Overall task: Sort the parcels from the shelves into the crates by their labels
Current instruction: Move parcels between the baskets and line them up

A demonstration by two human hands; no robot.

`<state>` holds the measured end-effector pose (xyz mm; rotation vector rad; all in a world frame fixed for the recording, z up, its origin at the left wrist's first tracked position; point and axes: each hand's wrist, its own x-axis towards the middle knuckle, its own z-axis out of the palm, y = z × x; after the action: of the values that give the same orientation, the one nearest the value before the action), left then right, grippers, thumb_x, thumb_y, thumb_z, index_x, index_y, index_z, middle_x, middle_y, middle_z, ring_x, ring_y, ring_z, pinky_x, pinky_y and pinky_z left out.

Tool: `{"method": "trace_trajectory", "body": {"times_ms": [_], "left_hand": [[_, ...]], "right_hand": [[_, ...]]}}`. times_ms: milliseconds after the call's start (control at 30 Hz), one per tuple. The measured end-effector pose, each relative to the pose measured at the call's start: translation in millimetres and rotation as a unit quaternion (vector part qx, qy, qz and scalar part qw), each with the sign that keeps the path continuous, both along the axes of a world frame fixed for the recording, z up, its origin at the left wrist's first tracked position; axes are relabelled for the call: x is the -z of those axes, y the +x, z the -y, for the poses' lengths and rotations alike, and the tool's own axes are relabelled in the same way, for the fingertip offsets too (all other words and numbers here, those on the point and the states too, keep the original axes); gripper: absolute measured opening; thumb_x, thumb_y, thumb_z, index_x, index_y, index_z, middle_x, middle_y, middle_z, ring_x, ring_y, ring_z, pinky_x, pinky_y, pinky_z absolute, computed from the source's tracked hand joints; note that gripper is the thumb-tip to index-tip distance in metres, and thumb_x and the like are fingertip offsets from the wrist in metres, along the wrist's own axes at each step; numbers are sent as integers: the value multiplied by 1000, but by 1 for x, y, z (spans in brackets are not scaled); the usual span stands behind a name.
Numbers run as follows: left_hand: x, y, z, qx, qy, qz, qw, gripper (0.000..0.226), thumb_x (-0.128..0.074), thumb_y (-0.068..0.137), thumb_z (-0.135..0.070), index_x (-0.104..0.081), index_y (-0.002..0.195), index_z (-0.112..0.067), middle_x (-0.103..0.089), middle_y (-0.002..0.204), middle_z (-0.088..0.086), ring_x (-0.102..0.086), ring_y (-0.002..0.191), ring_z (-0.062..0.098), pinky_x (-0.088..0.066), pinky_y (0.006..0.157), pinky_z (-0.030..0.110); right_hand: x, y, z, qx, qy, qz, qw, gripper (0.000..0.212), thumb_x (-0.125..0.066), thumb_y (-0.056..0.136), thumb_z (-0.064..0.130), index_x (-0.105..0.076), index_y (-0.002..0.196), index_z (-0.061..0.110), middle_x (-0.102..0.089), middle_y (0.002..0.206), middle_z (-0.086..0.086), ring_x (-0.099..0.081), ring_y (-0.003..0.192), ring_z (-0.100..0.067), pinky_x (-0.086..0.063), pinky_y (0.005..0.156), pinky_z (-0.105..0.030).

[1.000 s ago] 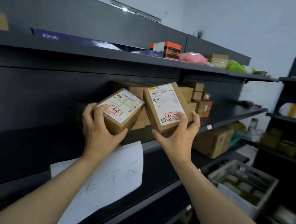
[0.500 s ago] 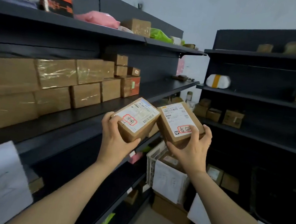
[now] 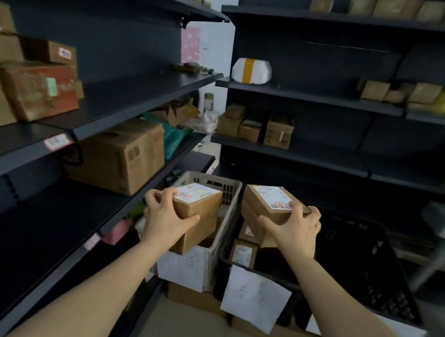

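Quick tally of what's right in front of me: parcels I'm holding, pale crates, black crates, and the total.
Held parcels: 2, left parcel and right parcel
Pale crate: 1
Black crate: 1
Total: 4

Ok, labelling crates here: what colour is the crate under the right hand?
Black; the crate shows best in the head view.
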<state>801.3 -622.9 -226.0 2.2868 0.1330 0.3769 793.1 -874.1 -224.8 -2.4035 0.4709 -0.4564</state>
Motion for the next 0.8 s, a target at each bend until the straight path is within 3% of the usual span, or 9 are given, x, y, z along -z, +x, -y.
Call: {"method": "trace_trajectory", "body": {"times_ms": [133, 367, 600, 800], "left_hand": [[26, 85, 12, 27, -33, -66, 997, 73, -76, 74, -32, -34, 132, -23, -14, 135, 4, -38, 119, 34, -43, 98, 44], [76, 200, 82, 95, 4, -141, 985, 79, -77, 71, -35, -33, 135, -24, -13, 136, 3, -38, 122, 35, -41, 100, 44], [149, 253, 160, 152, 86, -152, 973, 81, -75, 74, -37, -29, 140, -25, -10, 144, 4, -28, 129, 32, -39, 99, 40], [227, 287, 217, 138, 92, -189, 968, 83, -76, 73, -36, -32, 141, -20, -13, 144, 9, -22, 132, 31, -32, 105, 38]], "right_hand": [[17, 59, 21, 65, 42, -46, 996, 86, -72, 73, 55, -37, 143, 19, -14, 150, -15, -19, 137, -37, -43, 95, -48], [81, 133, 58, 105, 25, -163, 981, 86, -70, 73, 57, -36, 142, 19, -14, 149, -15, -21, 135, -40, -40, 99, -45], [179, 177, 105, 92, 14, -336, 937, 91, -64, 74, 67, -34, 144, 16, -14, 148, -17, -24, 135, -42, -35, 107, -45], [268, 226, 133, 97, 39, -396, 912, 92, -66, 72, 66, -33, 144, 17, -13, 147, -16, -24, 133, -41, -33, 108, -49]]}}
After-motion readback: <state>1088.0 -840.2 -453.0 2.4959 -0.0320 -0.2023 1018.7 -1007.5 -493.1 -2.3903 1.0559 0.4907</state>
